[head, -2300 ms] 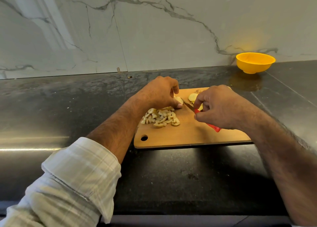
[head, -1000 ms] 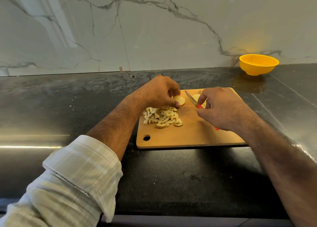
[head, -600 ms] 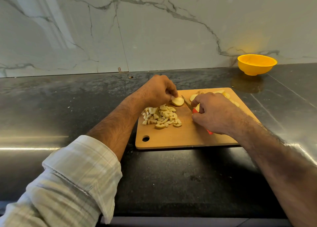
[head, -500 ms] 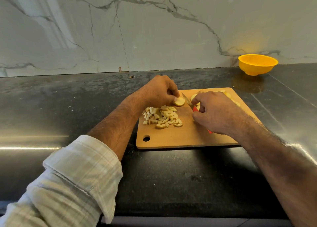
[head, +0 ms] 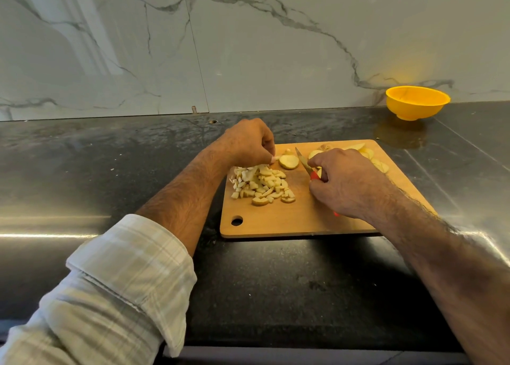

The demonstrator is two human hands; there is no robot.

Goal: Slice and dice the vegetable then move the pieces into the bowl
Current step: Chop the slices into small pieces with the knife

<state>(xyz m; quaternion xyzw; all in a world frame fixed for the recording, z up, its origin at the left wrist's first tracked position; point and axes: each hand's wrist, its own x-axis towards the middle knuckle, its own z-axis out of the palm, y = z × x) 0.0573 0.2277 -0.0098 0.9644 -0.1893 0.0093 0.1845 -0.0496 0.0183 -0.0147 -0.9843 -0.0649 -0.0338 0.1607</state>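
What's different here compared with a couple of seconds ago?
The right hand has lifted the red-handled knife: its blade now shows, tip raised beside the round slice. That slice, earlier half hidden under the left hand, now lies exposed at its fingertips. The diced pile, cutting board and yellow bowl stayed put.

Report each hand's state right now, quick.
Left hand: fingers curled, fingertips at the edge of a round vegetable slice on the cutting board; a grip cannot be told.
Right hand: grips the red-handled knife.
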